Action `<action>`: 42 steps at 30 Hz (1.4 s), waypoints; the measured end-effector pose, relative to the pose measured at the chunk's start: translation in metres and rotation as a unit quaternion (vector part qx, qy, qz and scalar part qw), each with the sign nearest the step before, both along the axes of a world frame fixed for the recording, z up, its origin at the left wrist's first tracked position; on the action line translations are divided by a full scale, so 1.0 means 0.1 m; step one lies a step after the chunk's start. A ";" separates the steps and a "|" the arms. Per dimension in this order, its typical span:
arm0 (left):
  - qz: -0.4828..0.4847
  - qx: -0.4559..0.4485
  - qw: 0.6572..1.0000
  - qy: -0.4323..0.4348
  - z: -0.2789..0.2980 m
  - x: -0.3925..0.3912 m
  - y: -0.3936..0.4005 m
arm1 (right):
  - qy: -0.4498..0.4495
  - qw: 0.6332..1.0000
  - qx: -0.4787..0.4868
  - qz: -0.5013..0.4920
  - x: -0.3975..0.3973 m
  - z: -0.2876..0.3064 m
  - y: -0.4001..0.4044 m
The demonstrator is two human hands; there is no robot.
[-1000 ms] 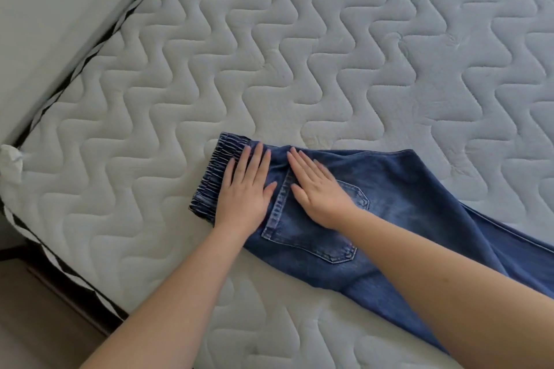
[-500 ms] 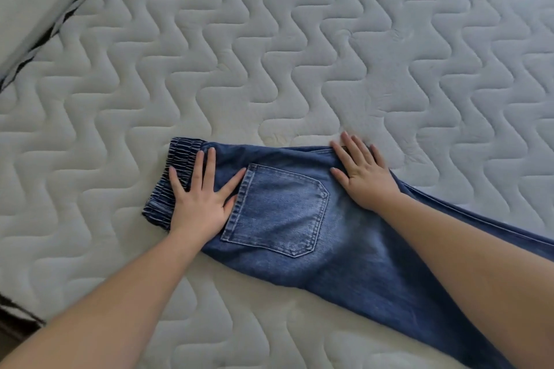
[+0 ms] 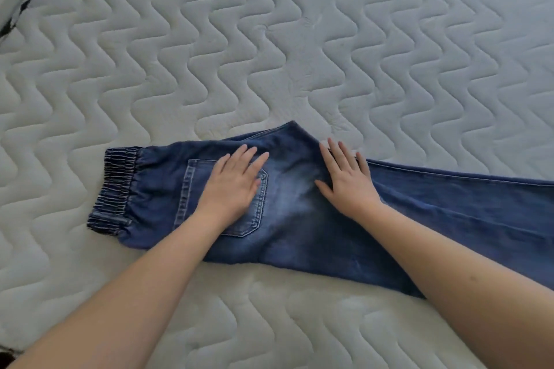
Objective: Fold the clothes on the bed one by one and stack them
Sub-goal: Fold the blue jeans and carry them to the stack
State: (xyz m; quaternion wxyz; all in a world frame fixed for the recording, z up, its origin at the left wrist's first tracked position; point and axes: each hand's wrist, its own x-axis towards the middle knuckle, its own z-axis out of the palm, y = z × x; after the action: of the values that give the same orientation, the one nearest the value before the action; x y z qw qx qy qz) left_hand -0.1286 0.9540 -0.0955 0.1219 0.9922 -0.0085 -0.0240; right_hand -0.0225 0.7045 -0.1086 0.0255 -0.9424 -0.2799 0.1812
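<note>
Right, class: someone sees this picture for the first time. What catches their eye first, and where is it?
The blue jeans stand out, lying across the white quilted mattress with the elastic waistband at the left. Both hands press flat on them: the left hand on the back pocket, the right hand near the crotch.

Both forearms reach in bare from the near side, angled toward each other. The left hand (image 3: 232, 187) lies palm down with straight, slightly spread fingers, flat on the back pocket (image 3: 221, 198) of the jeans (image 3: 299, 213); its fingertips point past the pocket's far right corner and its wrist sits over the pocket's near edge. The right hand (image 3: 347, 180) lies flat too, fingers straight and close together, thumb splayed toward the pocket, resting on the denim to the right of the pocket, apart from the left hand.
</note>
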 end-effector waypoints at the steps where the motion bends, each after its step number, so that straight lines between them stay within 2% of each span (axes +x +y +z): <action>1: -0.014 -0.014 1.000 0.017 0.01 0.07 -0.21 | -0.004 1.000 -0.001 -0.014 -0.01 0.03 -0.18; 8: -0.175 -0.014 0.981 0.088 -0.03 0.38 -1.58 | 0.042 0.991 -0.017 -0.129 -0.16 0.14 -1.69; 15: -0.234 -0.024 0.971 0.050 -0.05 0.45 -2.71 | 0.065 0.946 -0.102 -0.300 -0.52 0.09 -3.29; 18: -0.231 -0.057 0.970 0.051 -0.06 0.53 -3.13 | 0.053 0.901 -0.098 -0.419 -0.63 0.14 -3.87; 20: -0.218 -0.069 0.970 0.085 -0.07 0.63 -3.37 | 0.048 0.850 -0.047 -0.523 -0.69 0.19 -4.18; 23: -0.170 -0.082 0.973 0.131 -0.07 0.83 -3.71 | 0.067 0.748 0.048 -0.659 -0.77 0.22 -4.53; 25: -0.139 -0.082 0.972 0.172 -0.05 0.95 -3.92 | 0.083 0.722 0.078 -0.683 -0.84 0.17 -4.69; 28: -0.126 -0.040 0.959 0.249 -0.02 1.12 -4.18 | 0.131 0.722 0.153 -0.662 -0.92 0.13 -4.82; 31: -0.122 -0.026 0.945 0.304 0.03 1.26 -4.32 | 0.084 0.767 0.187 -0.608 -0.96 0.17 -4.87; 37: -0.119 -0.123 0.958 0.229 0.20 1.44 -4.37 | 0.026 0.792 0.302 -0.530 -0.80 0.44 -4.97; 42: -0.094 -0.139 0.970 0.178 0.31 1.90 -4.34 | -0.009 0.810 0.316 -0.494 -0.20 0.53 -5.11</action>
State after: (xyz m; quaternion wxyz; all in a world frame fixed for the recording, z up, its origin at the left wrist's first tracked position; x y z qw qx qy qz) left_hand 0.0618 0.5204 -0.0647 0.2554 0.9400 -0.0836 -0.2102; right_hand -0.0428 0.1938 -0.0560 0.4057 -0.8950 0.1819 0.0369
